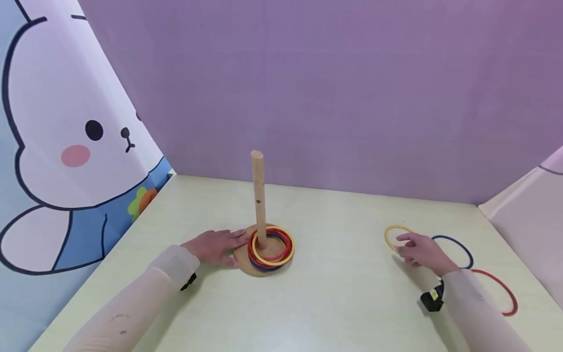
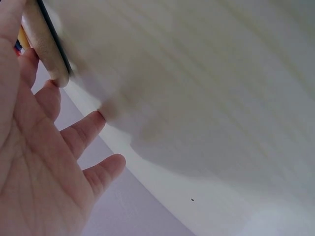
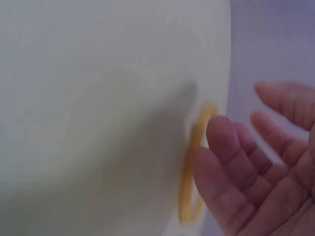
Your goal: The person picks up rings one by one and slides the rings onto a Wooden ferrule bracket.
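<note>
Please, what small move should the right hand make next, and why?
Perhaps the right hand should pinch the loose yellow ring: its fingers are near it but do not seem to grip it, while other rings already encircle the wooden peg.

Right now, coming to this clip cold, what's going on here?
A person's left hand rests against the round wooden base of an upright peg, with stacked rings around it. Their right hand is at a loose yellow ring on the table, thumb and fingers apart; contact is unclear. A blue ring and a red ring also lie off the peg on that side.
</note>
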Tool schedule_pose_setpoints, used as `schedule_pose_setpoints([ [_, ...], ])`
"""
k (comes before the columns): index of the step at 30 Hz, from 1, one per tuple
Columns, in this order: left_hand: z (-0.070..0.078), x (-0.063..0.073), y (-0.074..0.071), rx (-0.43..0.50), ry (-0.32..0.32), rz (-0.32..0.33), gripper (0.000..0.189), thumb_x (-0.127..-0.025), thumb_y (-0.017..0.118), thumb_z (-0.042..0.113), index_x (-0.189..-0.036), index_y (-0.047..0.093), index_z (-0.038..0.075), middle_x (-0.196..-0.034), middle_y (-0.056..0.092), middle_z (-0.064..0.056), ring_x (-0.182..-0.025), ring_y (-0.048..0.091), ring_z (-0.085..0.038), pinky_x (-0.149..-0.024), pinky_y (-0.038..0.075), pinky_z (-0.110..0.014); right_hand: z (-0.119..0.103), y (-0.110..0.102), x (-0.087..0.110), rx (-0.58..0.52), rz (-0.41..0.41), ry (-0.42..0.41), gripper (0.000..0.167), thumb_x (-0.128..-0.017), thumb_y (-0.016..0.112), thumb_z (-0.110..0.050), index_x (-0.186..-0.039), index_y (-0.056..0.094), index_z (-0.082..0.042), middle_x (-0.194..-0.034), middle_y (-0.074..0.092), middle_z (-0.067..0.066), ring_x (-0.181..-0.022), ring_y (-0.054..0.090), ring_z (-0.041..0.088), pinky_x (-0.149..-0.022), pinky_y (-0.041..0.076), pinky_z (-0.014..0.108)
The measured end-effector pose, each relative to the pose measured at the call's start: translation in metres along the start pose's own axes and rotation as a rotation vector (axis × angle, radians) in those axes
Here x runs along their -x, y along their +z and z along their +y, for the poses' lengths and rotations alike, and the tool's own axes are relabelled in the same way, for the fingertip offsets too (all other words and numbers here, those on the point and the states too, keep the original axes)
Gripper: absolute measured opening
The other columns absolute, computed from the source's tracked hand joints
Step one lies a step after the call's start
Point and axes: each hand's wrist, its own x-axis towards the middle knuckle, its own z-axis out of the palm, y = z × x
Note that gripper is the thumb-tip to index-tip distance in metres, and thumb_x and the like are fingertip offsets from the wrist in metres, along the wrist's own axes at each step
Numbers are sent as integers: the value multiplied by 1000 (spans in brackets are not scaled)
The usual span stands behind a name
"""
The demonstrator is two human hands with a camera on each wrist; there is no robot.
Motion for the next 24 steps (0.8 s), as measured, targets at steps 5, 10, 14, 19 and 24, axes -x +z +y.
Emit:
schedule_pose_setpoints([
  [5,0,1,0,23,-1,-5,79,-85,65,50,-148,36,13,-155,27,-11,-132,34,-48,-103,31,-62,8,-22,4,202,25,-51,46,-91,62,-12,-125,47,16,-83,63,9,-69,59,19,-57,50,33],
  [10,2,1,-2,15,-11,-14,78,-86,65,49,-148,36,13,-156,27,-11,-132,34,-48,-103,30,-62,14,-34,4,345,32,-46,50,-90,62,-14,-124,46,18,-77,62,6,-65,57,18,-57,45,33],
  [14,4,1,-3,19,-23,-21,76,-87,65,46,-148,37,12,-156,26,-11,-133,34,-48,-103,30,-61,18,-38,0,385,30,10,56,-89,63,-15,-128,42,19,-73,58,4,-64,55,17,-58,44,32],
  [19,4,1,-3,23,-32,-27,78,-86,65,49,-149,34,14,-156,26,-10,-134,32,-47,-104,29,-61,23,-38,-3,338,7,84,60,-88,63,-17,-131,39,17,-67,54,4,-60,51,18,-54,42,31],
  [24,2,0,-1,20,-31,-21,79,-86,65,50,-149,34,15,-156,26,-9,-133,32,-47,-104,29,-61,30,-36,-5,257,-6,89,57,-87,63,-14,-131,43,16,-56,50,0,-47,43,12,-45,37,26],
])
